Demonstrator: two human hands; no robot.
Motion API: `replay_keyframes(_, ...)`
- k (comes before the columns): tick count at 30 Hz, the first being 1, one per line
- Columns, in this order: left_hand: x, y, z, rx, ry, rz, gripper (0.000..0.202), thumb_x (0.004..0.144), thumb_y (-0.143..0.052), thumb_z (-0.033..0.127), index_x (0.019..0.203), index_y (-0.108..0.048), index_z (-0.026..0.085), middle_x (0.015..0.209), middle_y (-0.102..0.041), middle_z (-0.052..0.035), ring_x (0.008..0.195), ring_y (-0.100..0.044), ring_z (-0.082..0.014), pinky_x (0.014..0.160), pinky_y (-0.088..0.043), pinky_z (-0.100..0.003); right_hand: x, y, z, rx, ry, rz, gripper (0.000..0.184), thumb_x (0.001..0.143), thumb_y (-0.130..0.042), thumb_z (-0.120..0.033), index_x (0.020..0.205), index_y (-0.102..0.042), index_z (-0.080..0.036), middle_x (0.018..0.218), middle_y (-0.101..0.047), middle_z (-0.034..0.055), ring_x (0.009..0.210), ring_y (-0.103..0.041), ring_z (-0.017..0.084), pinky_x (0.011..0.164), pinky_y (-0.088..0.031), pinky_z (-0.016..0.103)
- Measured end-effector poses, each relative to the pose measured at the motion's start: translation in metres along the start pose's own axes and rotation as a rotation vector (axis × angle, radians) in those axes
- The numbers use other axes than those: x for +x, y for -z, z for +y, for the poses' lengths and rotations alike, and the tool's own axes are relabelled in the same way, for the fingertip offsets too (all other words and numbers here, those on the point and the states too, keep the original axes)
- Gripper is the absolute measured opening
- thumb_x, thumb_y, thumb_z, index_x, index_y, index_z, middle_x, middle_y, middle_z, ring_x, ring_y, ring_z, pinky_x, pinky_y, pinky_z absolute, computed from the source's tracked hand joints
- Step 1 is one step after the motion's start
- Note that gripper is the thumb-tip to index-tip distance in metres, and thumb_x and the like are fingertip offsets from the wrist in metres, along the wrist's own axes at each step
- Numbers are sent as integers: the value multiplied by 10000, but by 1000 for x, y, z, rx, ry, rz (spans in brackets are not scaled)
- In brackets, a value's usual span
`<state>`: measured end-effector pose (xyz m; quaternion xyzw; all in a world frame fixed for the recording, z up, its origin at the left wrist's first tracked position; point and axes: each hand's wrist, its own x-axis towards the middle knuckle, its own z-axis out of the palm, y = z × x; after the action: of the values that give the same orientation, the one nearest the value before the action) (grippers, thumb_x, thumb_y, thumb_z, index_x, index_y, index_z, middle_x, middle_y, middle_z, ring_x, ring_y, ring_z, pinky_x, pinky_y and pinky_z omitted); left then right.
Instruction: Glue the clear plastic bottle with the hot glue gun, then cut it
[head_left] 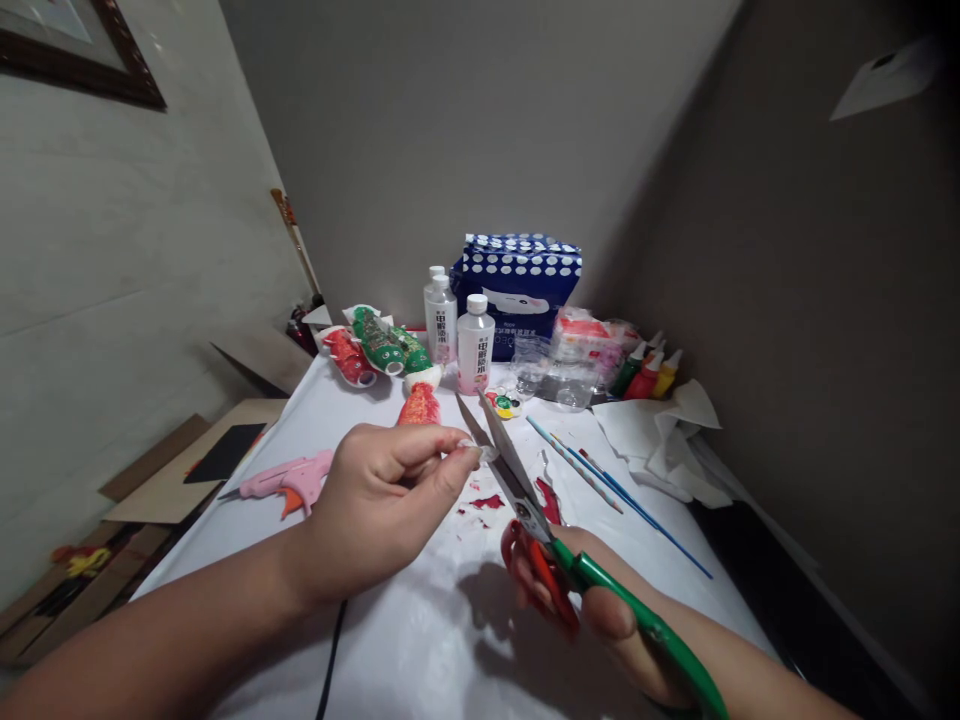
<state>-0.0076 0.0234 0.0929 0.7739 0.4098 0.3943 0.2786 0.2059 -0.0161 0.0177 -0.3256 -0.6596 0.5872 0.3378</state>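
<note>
My left hand (397,490) pinches a small piece of clear plastic (481,451) between thumb and fingertips. In my right hand (615,620) is a pair of scissors (534,515) with one green handle and one red handle. Its blades are spread apart and point away from me, close beside the plastic piece; whether they touch it I cannot tell. Under the hands, red scraps (487,502) lie on the white-covered table (405,640). A pink glue gun (281,478) rests left of my left hand, and a red fish-shaped craft piece (420,402) lies just beyond it.
Green fish-shaped pieces (377,340) and a red one (347,355) lie at the back left. Bottles (475,350) stand before a blue bag (521,300). Paintbrushes (637,505), crumpled tissue (660,440) and paint bottles (646,375) are on the right. Cardboard (187,460) sits left of the table.
</note>
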Motion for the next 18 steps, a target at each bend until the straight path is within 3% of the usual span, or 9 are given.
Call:
replay_keyframes(5, 4, 4, 0, -130, 122, -61, 290, 859, -548, 301, 597, -497, 187, 469, -388, 63, 424, -337, -78, 416, -267, -204, -1, 11, -8, -134, -34, -132, 790, 671, -250, -965, 775, -461, -211, 694, -446, -12, 601, -362, 144, 536, -305, 286)
replay_keyframes(11, 7, 1, -1, -229, 218, -55, 219, 820, -616, 349, 699, -557, 177, 461, -403, 81, 429, -325, -68, 419, -264, -182, -3, -7, 0, -98, 40, -22, 877, 734, -166, -929, 849, -583, -165, 687, -492, 24, 584, -429, 160, 545, -365, 298)
replay_keyframes(18, 9, -5, 1, -235, 293, -6, 251, 818, -623, 407, 817, -623, 155, 435, -399, 90, 401, -349, -74, 408, -269, -180, -3, -20, 17, -12, 70, 40, 846, 799, -157, -881, 915, -584, -160, 669, -470, 4, 558, -429, 145, 536, -381, 281)
